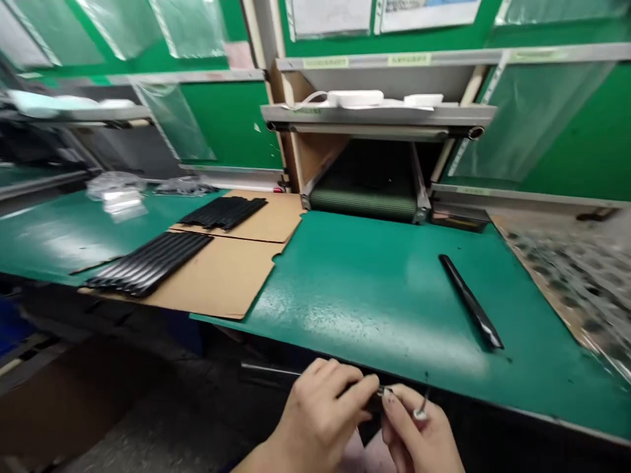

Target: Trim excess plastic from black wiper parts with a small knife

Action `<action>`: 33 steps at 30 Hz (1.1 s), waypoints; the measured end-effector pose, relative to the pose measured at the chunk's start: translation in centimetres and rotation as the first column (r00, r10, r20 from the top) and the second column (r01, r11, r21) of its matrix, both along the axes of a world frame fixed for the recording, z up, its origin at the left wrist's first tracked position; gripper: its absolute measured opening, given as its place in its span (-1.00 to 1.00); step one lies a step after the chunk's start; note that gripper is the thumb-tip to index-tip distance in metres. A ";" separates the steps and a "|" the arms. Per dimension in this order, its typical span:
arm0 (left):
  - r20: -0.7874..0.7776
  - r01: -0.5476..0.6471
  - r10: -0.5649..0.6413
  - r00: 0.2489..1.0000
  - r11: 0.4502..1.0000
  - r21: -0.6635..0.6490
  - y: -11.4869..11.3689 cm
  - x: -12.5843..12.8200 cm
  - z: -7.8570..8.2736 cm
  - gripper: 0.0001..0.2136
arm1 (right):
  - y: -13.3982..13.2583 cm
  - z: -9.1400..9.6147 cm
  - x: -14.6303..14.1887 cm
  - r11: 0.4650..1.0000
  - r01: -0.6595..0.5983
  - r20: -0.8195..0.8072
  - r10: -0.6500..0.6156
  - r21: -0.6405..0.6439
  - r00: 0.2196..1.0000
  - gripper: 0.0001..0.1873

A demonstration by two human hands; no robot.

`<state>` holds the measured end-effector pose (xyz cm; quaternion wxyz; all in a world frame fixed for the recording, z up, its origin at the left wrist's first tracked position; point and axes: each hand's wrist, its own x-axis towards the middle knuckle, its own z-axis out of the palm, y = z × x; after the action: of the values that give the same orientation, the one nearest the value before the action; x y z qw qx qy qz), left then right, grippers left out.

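Observation:
My left hand (325,407) is closed around a long dark strip (269,370) below the table's front edge. One end of the strip sticks out to the left, past my knuckles; the rest is hidden by my fingers. Close beside it, my right hand (411,427) pinches a small dark part (382,391) where the two hands meet. A thin dark wire with a small white connector (420,415) lies over my right fingers. Whether the small part is joined to the strip I cannot tell. A single glossy black strip (470,302) lies on the green table to the right.
Cardboard sheets (231,276) on the left bear a row of black strips (152,263) and a second bundle (224,213) behind. A conveyor belt (365,197) opens at the back under a shelf (379,115). Trays of small parts (582,282) stand at right, plastic bags (116,187) at left.

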<state>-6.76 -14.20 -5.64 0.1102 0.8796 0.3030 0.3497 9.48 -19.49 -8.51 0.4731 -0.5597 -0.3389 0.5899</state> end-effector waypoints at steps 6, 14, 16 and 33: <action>0.198 0.070 0.083 0.977 0.747 -0.661 0.7 -0.7 -2.7 -0.73 | 1.6 -2.6 2.0 0.980 0.072 -0.455 -0.151 -0.186 0.877 -0.32; 0.248 0.109 0.150 0.957 0.606 -0.788 0.5 -1.0 -3.5 -0.72 | -3.2 -7.6 2.6 0.931 0.045 -0.227 -0.135 -0.361 0.965 -0.26; 0.303 0.182 0.122 0.945 0.571 -0.801 0.5 -0.9 -4.0 -0.71 | -3.8 -6.1 3.4 0.976 0.051 -0.058 -0.065 -0.213 0.996 -0.35; 0.477 0.421 -0.004 0.879 0.477 -0.772 0.2 -1.2 -4.9 -0.64 | -1.4 -0.8 2.9 0.957 -0.192 0.250 0.135 0.220 0.959 -0.65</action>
<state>-7.97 -13.99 -10.50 0.6360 0.6431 0.2903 0.3124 12.35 -20.88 -9.29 0.4442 -0.5330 -0.5064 0.5121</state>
